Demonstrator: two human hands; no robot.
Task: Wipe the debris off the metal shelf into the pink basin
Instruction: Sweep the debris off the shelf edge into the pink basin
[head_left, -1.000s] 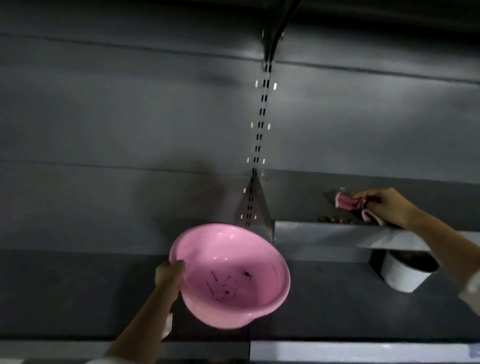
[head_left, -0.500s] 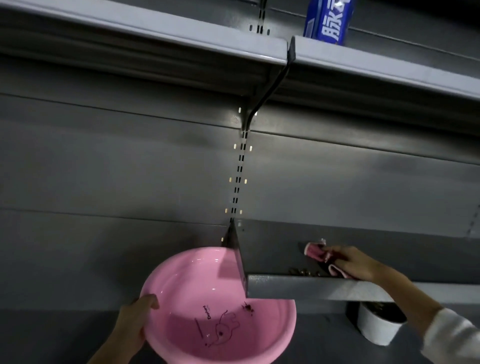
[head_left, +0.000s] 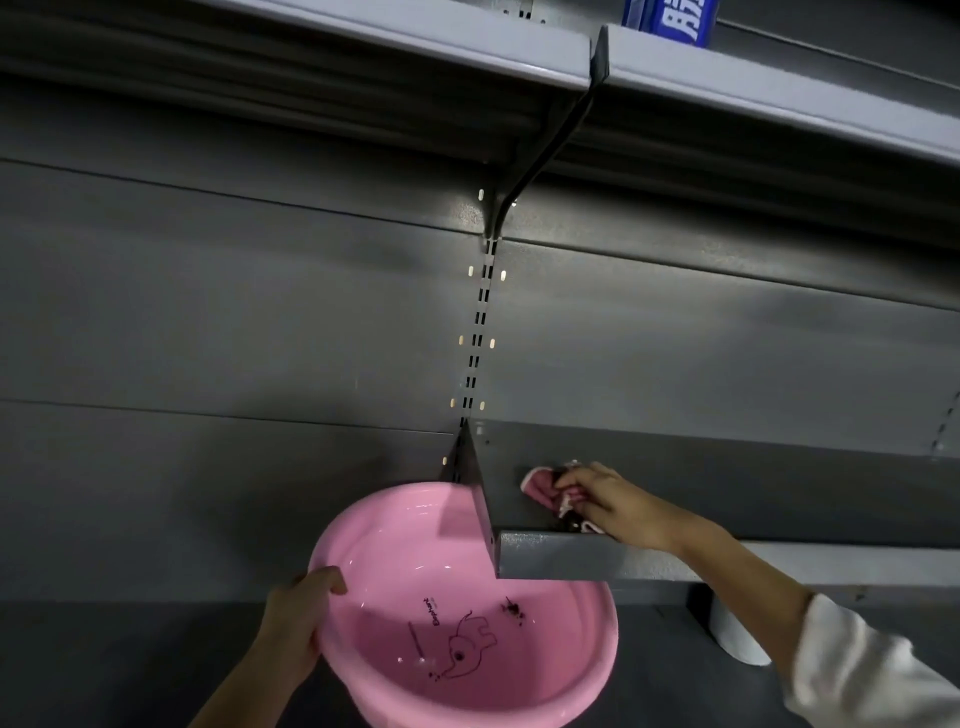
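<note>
Left hand (head_left: 295, 618): clasps the rim of the round pink plastic basin (head_left: 550, 691) at its 9 o'clock (dark specks inside).
Right hand (head_left: 615, 506): fingers pinch a crumpled pink cloth (head_left: 543, 484) on the grey metal shelf (head_left: 561, 562), at the basin's 1 o'clock.

My left hand (head_left: 293, 616) reaches up, thumb hooked over a rim, fingers curled under it. My right arm stretches forward, its hand (head_left: 610, 506) palm down, fingers bunched tight on a cloth (head_left: 545, 486).
</note>
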